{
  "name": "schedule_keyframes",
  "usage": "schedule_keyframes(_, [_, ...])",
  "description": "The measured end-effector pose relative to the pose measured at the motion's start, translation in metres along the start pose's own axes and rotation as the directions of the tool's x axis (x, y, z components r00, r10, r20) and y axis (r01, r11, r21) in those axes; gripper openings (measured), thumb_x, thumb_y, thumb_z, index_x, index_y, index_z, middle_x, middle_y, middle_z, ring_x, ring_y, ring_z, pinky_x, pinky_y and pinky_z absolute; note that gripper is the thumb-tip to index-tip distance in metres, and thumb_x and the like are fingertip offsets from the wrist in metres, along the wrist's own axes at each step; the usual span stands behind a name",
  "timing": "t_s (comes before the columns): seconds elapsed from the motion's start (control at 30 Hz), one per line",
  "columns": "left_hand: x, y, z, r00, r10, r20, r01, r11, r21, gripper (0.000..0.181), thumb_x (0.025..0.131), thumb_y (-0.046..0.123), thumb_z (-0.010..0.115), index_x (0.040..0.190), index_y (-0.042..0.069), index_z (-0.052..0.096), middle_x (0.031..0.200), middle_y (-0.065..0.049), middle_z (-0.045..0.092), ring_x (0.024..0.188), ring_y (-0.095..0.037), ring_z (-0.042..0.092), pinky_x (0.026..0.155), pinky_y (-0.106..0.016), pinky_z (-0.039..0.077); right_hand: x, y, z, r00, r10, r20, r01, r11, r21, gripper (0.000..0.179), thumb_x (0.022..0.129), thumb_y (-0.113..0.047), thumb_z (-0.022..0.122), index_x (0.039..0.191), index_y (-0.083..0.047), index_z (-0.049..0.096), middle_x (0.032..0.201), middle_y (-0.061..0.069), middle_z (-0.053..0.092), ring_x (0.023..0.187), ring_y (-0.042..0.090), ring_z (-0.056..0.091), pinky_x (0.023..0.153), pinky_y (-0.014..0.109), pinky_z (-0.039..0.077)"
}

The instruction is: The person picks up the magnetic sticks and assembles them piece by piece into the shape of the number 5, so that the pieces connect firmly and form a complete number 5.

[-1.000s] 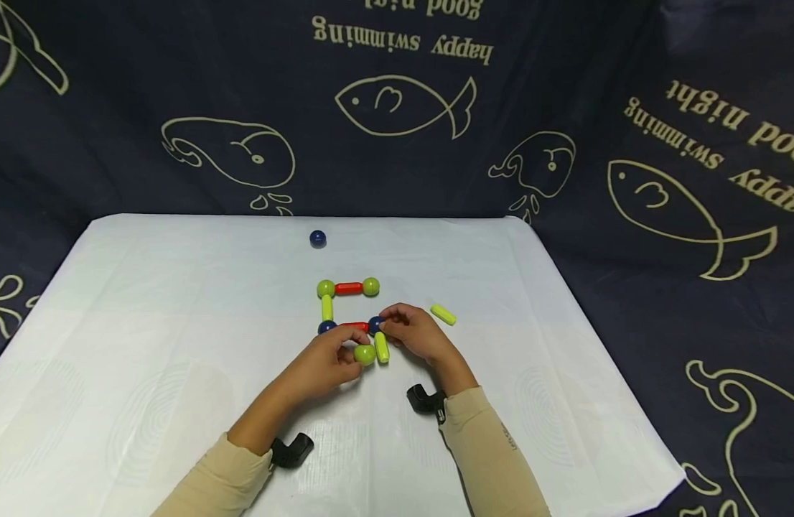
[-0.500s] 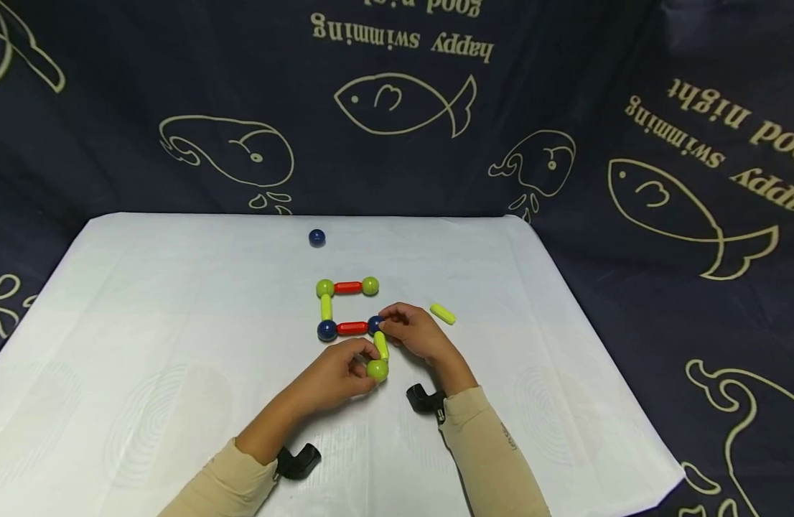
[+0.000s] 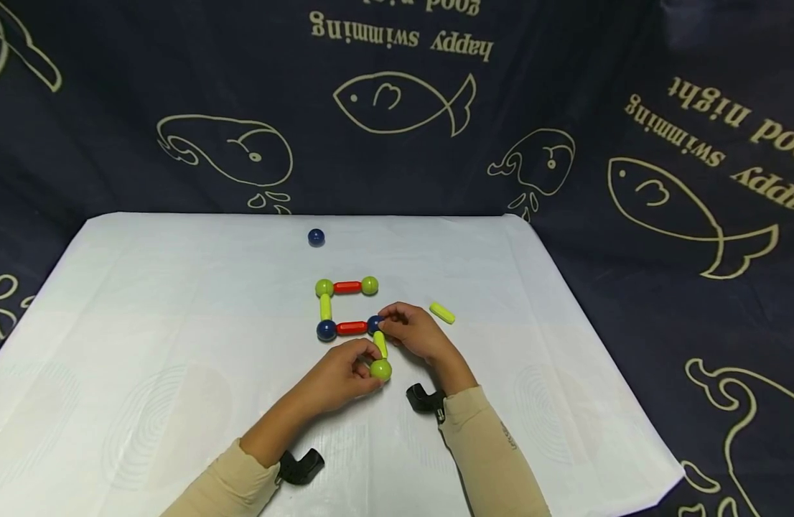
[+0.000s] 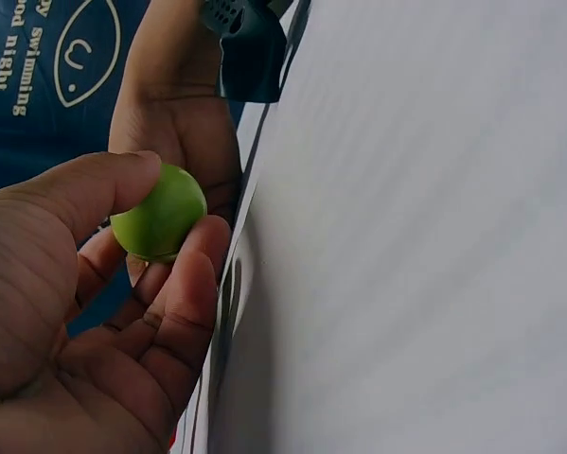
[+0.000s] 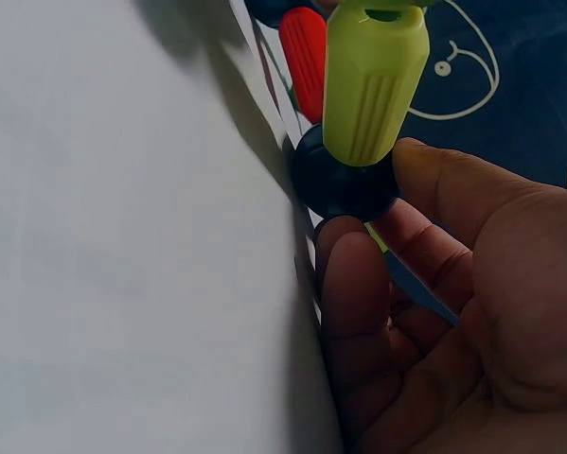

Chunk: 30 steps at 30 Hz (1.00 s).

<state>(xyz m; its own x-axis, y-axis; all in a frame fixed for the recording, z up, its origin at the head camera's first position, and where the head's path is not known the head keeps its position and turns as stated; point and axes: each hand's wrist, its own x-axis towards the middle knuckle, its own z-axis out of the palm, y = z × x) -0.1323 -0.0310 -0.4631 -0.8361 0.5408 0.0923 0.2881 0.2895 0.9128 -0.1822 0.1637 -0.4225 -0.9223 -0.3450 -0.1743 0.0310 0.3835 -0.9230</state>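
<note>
My left hand point(image 3: 343, 375) pinches a green ball point(image 4: 160, 216) between thumb and fingers, right at the near end of a yellow-green rod point(image 5: 373, 85). That rod's far end sits against a dark blue ball point(image 5: 338, 180), which my right hand point(image 3: 416, 332) pinches from the right. From this blue ball a red rod point(image 3: 352, 328) runs left to another blue ball point(image 3: 327, 330). A second yellow-green rod point(image 3: 326, 307) links that one up to a green ball point(image 3: 324, 288). Another red rod point(image 3: 347, 287) joins it to a further green ball point(image 3: 370, 286).
One loose yellow-green rod point(image 3: 442, 312) lies right of the right hand. A single blue ball point(image 3: 316, 238) rests near the far edge of the white-covered table point(image 3: 177, 287). Behind hangs a dark cloth point(image 3: 403, 172) with fish drawings.
My left hand has moved right and slightly nearer, bringing the green ball from beside the rod to its near end. The right hand stays on the blue ball.
</note>
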Motion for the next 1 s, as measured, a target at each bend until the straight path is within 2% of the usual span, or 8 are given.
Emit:
schedule_keyframes(0.2, [0.0,0.0,0.001,1.0,-0.017,-0.01,0.017,1.0,-0.011,0.028,0.084,0.006,0.079,0.105,0.004,0.062,0.1,-0.009,0.063,0.076,-0.011,0.066,0.069,-0.025,0.054,-0.001,-0.002,0.001,1.0,-0.003,-0.008,0.003,1.0,-0.009,0.026,0.097,-0.006,0.062,0.12,0.007,0.062,0.09,0.01,0.061,0.074,0.021,0.056,0.07,0.035,0.049])
schedule_keyframes(0.37, [-0.001,0.0,-0.005,0.999,0.009,-0.047,-0.004,0.995,0.095,0.026,0.084,0.009,0.079,0.104,0.005,0.064,0.097,-0.006,0.063,0.073,-0.01,0.061,0.068,-0.026,0.051,0.014,0.024,0.003,0.999,0.026,-0.043,-0.026,1.0,-0.009,0.024,0.096,-0.008,0.064,0.118,0.002,0.065,0.09,0.007,0.062,0.076,0.018,0.056,0.069,0.032,0.049])
schedule_keyframes(0.47, [-0.002,-0.002,-0.014,0.992,0.043,-0.12,-0.022,0.985,0.172,0.024,0.083,0.009,0.079,0.102,0.004,0.065,0.095,-0.006,0.063,0.074,-0.011,0.059,0.068,-0.027,0.05,0.021,0.035,0.003,0.998,0.037,-0.045,-0.038,0.999,-0.007,0.025,0.096,-0.009,0.065,0.119,0.002,0.064,0.09,0.006,0.062,0.077,0.018,0.056,0.069,0.031,0.05])
schedule_keyframes(0.57, [-0.003,-0.006,-0.027,0.967,0.042,-0.25,0.014,0.976,0.219,0.023,0.082,0.007,0.079,0.101,0.002,0.066,0.095,-0.008,0.063,0.078,-0.014,0.06,0.07,-0.029,0.05,0.02,0.037,0.003,0.999,0.032,-0.044,-0.032,0.999,0.0,0.027,0.097,-0.011,0.065,0.121,0.001,0.064,0.091,0.007,0.063,0.077,0.017,0.056,0.07,0.031,0.049])
schedule_keyframes(0.67, [-0.004,-0.009,-0.04,0.919,-0.013,-0.393,0.115,0.965,0.236,0.022,0.083,0.008,0.079,0.1,0.002,0.067,0.094,-0.008,0.061,0.079,-0.017,0.058,0.07,-0.032,0.049,0.021,0.039,0.004,0.998,0.026,-0.053,-0.025,1.0,0.006,0.026,0.096,-0.014,0.066,0.12,-0.002,0.065,0.093,0.007,0.064,0.078,0.016,0.057,0.07,0.029,0.049])
schedule_keyframes(0.73, [-0.005,-0.011,-0.047,0.889,-0.06,-0.454,0.177,0.959,0.219,0.024,0.084,0.01,0.078,0.104,0.002,0.068,0.097,-0.01,0.06,0.081,-0.019,0.057,0.071,-0.034,0.047,0.02,0.039,0.005,0.998,0.024,-0.054,-0.023,1.0,0.011,0.025,0.096,-0.015,0.067,0.118,-0.004,0.066,0.095,0.006,0.064,0.079,0.015,0.058,0.07,0.028,0.05])
schedule_keyframes(0.8, [-0.005,-0.014,-0.053,0.873,-0.095,-0.478,0.219,0.953,0.209,0.027,0.086,0.012,0.077,0.109,0.002,0.067,0.101,-0.012,0.06,0.083,-0.022,0.056,0.073,-0.036,0.046,0.019,0.038,0.005,0.998,0.022,-0.057,-0.021,1.0,0.014,0.023,0.096,-0.015,0.067,0.117,-0.005,0.067,0.095,0.007,0.064,0.08,0.016,0.058,0.07,0.028,0.051])
schedule_keyframes(1.0, [-0.006,-0.025,-0.058,0.899,-0.152,-0.411,0.249,0.949,0.192,0.035,0.091,0.012,0.071,0.124,0.001,0.064,0.109,-0.016,0.06,0.092,-0.025,0.058,0.08,-0.04,0.046,0.019,0.037,0.004,0.998,-0.008,-0.057,0.004,0.997,-0.073,0.026,0.093,-0.014,0.069,0.119,-0.01,0.067,0.1,0.004,0.063,0.085,0.017,0.056,0.075,0.029,0.048])
